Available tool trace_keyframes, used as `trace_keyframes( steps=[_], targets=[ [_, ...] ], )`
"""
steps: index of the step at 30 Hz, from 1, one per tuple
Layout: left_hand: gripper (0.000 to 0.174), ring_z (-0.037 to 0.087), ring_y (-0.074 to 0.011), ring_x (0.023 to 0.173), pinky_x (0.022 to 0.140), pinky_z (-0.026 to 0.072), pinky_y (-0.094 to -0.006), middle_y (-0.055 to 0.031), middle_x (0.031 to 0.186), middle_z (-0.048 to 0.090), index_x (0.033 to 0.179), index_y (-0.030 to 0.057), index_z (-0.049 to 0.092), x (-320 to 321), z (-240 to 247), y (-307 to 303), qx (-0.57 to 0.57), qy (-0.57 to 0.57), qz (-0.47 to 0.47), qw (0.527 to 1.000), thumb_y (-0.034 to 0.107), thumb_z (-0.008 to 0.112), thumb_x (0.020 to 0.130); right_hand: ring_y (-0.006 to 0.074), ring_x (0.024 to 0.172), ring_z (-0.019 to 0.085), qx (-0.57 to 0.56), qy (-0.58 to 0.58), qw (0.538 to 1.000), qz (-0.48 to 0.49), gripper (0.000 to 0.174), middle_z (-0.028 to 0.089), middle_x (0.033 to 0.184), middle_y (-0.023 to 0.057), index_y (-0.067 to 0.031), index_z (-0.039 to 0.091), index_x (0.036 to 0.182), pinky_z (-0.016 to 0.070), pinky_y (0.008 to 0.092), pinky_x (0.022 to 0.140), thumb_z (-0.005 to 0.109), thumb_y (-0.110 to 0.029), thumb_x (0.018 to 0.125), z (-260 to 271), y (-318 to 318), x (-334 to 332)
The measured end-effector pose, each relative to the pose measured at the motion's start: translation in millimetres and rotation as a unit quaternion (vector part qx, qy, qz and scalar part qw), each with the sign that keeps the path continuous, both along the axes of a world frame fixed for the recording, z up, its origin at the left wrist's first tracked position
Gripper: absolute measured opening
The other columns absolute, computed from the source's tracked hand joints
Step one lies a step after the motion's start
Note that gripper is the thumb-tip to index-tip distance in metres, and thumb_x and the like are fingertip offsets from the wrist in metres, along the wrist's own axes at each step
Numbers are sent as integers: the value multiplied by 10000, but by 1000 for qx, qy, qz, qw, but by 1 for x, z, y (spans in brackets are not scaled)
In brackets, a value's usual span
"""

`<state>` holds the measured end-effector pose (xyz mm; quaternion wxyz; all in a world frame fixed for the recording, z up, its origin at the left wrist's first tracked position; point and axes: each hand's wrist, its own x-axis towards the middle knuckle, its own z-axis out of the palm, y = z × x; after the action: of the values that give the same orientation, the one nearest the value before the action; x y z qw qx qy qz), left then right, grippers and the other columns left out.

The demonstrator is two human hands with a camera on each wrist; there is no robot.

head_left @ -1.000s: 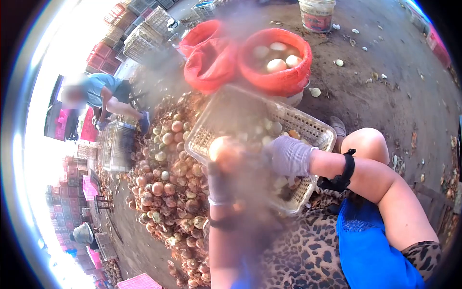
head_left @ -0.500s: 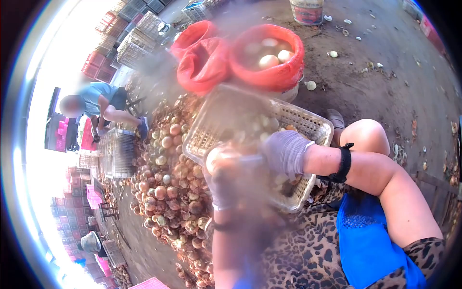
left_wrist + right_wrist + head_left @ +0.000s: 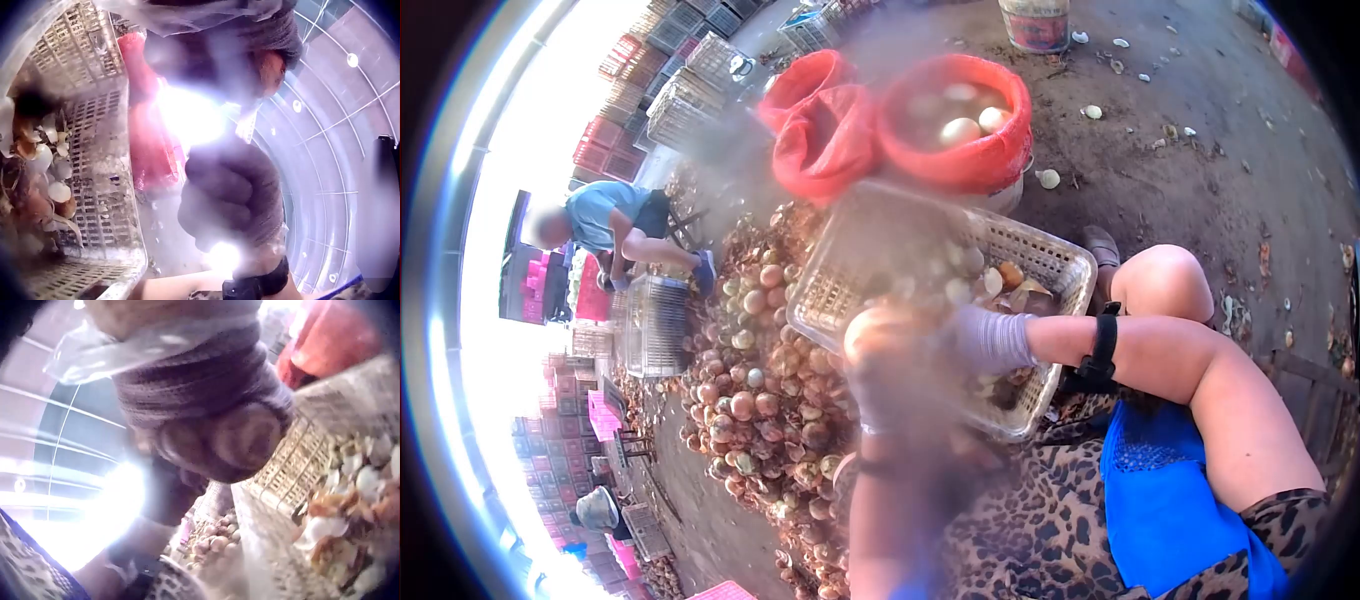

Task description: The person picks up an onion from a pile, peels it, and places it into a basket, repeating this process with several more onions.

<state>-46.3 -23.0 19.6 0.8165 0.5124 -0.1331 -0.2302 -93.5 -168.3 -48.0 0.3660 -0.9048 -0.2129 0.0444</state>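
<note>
Head view: the onion [image 3: 878, 332] sits in the gloved left hand [image 3: 868, 388], whose grip is clamped round it. It is held over the near edge of the white basket [image 3: 1055, 262], probably so that peelings fall among the scraps [image 3: 1015, 285] inside. The gloved right hand [image 3: 990, 340] meets the onion from the side, fingers curled; whether its grip pinches anything I cannot tell. Just beside the basket lie the onion heap [image 3: 750, 400] and the red sacks [image 3: 955, 150].
</note>
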Motion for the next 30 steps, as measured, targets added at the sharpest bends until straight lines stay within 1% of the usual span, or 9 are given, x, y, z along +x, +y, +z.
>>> trace_keyframes(
  steps=[5,7,10,16,18,20,24,26,30],
  targets=[
    [688,539,-203,831,689,448,-339,-92,993,555,1149,25,487,12,-3,-2,118,-166,-47,978,558,627,736,274,699,642,-19,-23,999,-26,187,652,757,104,-77,654,818,506,364,642,594,-249,777,17,1,-5],
    [668,537,-222,780,674,457,-368,-114,995,553,1151,33,481,19,-30,5,10,40,-58,997,567,579,762,281,711,639,-93,87,981,-145,196,652,782,109,-77,656,859,506,364,656,606,-252,785,99,-17,-20],
    [648,533,-235,717,653,467,-388,-126,978,547,1143,41,478,8,-27,0,48,64,-66,995,586,504,793,291,748,642,112,-146,941,-283,250,654,806,126,-63,656,906,505,364,682,620,-275,779,67,-22,-13],
    [718,531,-233,839,708,468,-382,-114,1088,532,1208,46,446,-2,-26,-3,136,-21,-161,977,652,386,826,259,720,632,127,-88,956,-250,310,655,803,148,-19,641,967,502,356,664,663,-238,749,56,-36,4],
    [761,509,-238,954,788,455,-392,-118,1170,502,1238,41,429,-4,-43,-1,214,-67,-108,969,674,390,817,226,704,622,271,43,919,-282,295,658,796,132,1,644,938,499,355,653,665,-217,740,57,-38,7],
    [811,478,-246,1074,886,432,-405,-129,1252,465,1265,32,410,5,-42,4,165,4,-125,978,699,399,803,191,699,611,506,212,780,-300,272,659,787,114,18,650,897,496,357,645,661,-197,732,73,-41,2],
    [726,516,-257,1036,905,452,-399,-154,1194,489,1240,6,423,5,-2,-9,-42,195,-228,953,515,610,757,177,674,601,299,71,900,-309,232,645,741,80,12,655,873,493,356,623,653,-184,749,94,-42,-4],
    [690,541,-259,994,876,479,-378,-153,1145,513,1224,-2,437,-2,13,-15,140,75,-140,977,417,665,725,203,671,613,294,5,909,-296,237,651,740,88,8,657,872,493,364,627,650,-204,766,71,-41,-2],
    [656,559,-269,954,804,509,-357,-145,1096,534,1218,14,453,-8,29,-10,28,134,-117,984,307,679,676,154,682,641,-120,-138,941,-285,245,663,720,100,-50,668,932,508,316,618,640,-221,758,53,-85,7]
  ],
)
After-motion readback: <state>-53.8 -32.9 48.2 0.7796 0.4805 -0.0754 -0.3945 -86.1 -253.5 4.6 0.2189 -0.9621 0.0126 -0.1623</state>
